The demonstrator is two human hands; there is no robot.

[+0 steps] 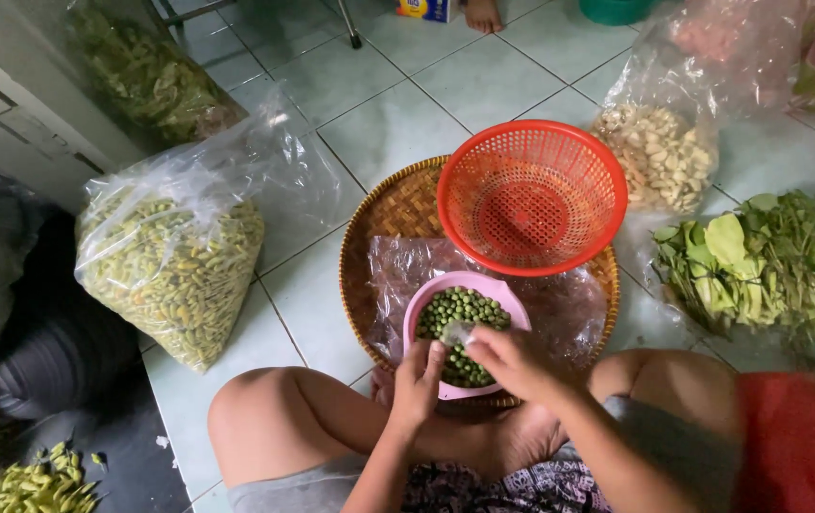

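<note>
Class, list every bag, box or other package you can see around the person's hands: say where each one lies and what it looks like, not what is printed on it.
Clear plastic bag: floor, left of woven tray, bulging with yellow-green pods.
Second clear bag: top left, holds green scraps.
Clear bag: right of red basket, holds pale pieces.
Small box: top edge, blue and yellow.
Plastic sheet: under pink bowl, crumpled.

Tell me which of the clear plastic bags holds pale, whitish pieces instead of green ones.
The bag at upper right, behind the red basket. The big bag on the left holds yellow-green pods.
</note>
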